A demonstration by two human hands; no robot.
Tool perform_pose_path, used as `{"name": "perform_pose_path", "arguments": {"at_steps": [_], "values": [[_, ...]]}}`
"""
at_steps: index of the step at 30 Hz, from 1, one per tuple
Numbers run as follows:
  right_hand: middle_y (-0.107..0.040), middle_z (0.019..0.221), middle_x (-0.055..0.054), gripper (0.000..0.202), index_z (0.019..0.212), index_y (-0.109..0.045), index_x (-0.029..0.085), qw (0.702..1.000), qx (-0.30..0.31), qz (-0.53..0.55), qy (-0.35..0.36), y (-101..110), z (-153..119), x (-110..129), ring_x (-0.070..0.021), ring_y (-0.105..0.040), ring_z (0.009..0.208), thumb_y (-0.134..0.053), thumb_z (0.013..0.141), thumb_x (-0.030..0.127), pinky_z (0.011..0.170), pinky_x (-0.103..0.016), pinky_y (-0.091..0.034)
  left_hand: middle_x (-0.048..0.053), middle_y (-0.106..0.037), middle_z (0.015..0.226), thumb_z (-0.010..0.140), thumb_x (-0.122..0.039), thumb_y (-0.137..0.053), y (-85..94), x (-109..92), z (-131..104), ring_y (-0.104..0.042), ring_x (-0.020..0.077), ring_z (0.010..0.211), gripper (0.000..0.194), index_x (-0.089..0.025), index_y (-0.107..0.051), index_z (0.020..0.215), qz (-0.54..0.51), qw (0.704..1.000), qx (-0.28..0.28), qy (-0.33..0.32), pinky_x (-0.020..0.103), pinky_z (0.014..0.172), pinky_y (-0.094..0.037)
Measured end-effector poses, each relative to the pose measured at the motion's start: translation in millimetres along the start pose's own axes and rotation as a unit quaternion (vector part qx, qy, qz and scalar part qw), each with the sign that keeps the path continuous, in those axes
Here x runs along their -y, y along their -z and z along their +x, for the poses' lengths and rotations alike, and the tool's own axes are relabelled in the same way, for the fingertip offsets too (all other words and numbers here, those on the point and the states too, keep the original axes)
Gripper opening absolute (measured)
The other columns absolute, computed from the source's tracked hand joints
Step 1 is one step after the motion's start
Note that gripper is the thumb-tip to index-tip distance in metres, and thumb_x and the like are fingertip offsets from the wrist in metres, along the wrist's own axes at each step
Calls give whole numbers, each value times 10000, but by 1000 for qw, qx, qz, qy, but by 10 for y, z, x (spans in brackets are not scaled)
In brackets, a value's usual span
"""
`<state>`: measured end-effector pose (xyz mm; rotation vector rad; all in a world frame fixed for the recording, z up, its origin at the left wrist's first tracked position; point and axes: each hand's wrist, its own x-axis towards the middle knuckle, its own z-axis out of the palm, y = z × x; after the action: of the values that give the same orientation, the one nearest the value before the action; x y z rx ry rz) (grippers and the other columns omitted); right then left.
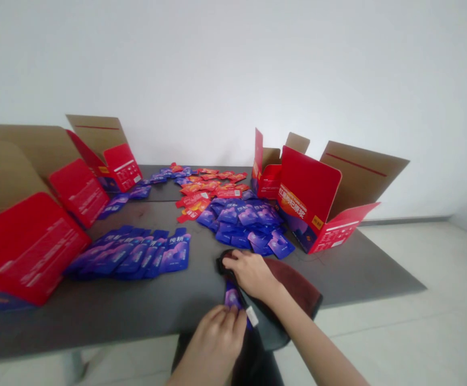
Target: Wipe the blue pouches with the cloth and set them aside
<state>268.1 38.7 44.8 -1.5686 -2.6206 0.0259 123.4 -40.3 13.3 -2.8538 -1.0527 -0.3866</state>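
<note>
Near the table's front edge, my left hand [220, 328] is closed, its fingertips pinching a purple sachet [232, 296]. My right hand [253, 272] is just above and to the right of it. Its fingers are curled down on the black end [222, 265] of a brown cloth item [293, 281] with black trim, whose exact kind I cannot make out. From that end a black strap with a white tag [252, 316] runs down past the sachet, close to my left fingertips. My right palm and wrist hide part of the cloth.
A pile of purple sachets [241, 220] lies beyond my hands, with red-orange sachets [213, 185] behind it. To the left is an overlapping row of purple sachets [136, 252]. Open red cartons stand at the left [28, 246] and right [309, 193], flaps spread out.
</note>
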Motion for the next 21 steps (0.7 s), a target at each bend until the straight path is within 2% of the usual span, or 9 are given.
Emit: {"name": "perform_pose_path", "arguments": {"at_steps": [3, 7, 9, 11, 14, 18, 21], "values": [[-573, 936, -33, 229, 976, -548, 242, 1000, -13, -6, -26, 97, 48, -23, -138, -535, 782, -334, 897, 219, 652, -246, -341, 102, -664, 948, 725, 9, -438, 49, -5, 21, -620, 204, 839, 406, -120, -581, 1082, -11, 999, 29, 20, 357, 828, -484], [-557, 969, -18, 215, 942, -548, 240, 996, -85, 33, -9, 247, -252, 109, -136, -496, 846, -338, 903, 216, 696, -243, -324, 85, -667, 919, 729, 19, -434, 89, 6, 27, -620, 195, 836, 360, -134, -613, 1000, -35, 996, 72, 44, 349, 837, -475], [-552, 958, -7, 186, 911, -556, 243, 996, -70, 51, 20, 250, -410, 186, -129, -485, 832, -377, 885, 199, 703, -240, -318, 89, -665, 916, 730, 15, -434, 78, 17, 21, -615, 200, 854, 341, -129, -619, 978, -37, 995, 83, 39, 355, 852, -465], [-552, 924, 0, 170, 895, -560, 244, 997, -23, 57, 52, 192, -477, 223, -122, -483, 785, -402, 869, 185, 694, -238, -316, 90, -664, 881, 735, 0, -438, 51, 30, 14, -613, 205, 843, 305, -123, -625, 942, -33, 995, 88, 30, 362, 854, -461], [-551, 927, -4, 170, 903, -557, 249, 997, 15, 44, 61, 59, -363, 167, -126, -485, 763, -407, 859, 182, 660, -243, -312, 79, -658, 837, 745, -33, -451, 12, 53, 16, -612, 199, 801, 262, -120, -618, 927, -31, 996, 78, 11, 361, 847, -464], [-553, 945, -12, 199, 954, -542, 261, 1000, -1, 15, 12, -42, -22, -10, -136, -508, 779, -377, 870, 190, 620, -241, -308, 89, -647, 957, 762, -46, -435, 26, 72, 39, -601, 190, 861, 366, -121, -546, 1103, -32, 999, 37, -13, 345, 874, -446], [-559, 924, -23, 209, 962, -543, 244, 1000, -21, 7, -21, 26, 56, -69, -133, -517, 771, -353, 886, 199, 622, -241, -311, 75, -654, 923, 749, -32, -441, 68, 70, 53, -604, 184, 841, 376, -132, -550, 1095, -37, 998, 43, -3, 335, 868, -446]]}}
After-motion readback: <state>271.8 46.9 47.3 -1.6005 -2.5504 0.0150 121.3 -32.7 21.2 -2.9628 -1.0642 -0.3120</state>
